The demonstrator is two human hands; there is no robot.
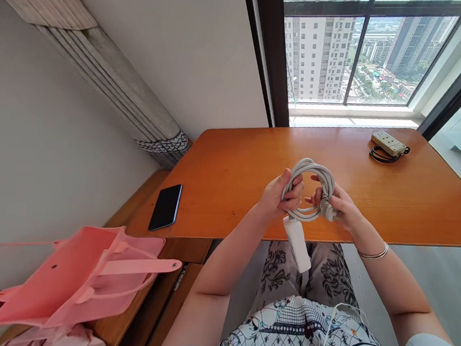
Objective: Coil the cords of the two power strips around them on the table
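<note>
Above the near edge of the brown, smooth wooden table (230,176), a light grey, flexible cord (313,166) is already gathered into several loops, its white, oblong plastic block (298,244) hanging past that edge. The left hand (274,196) is closed around the loops; the right hand (345,207) pinches the bundle by the plug, fingers through the ring. Coiling looks largely done; whether the wrap at the plug is finished cannot be told. Fingers partly hide the plug and strands, and any sockets on the block are indistinct.
</note>
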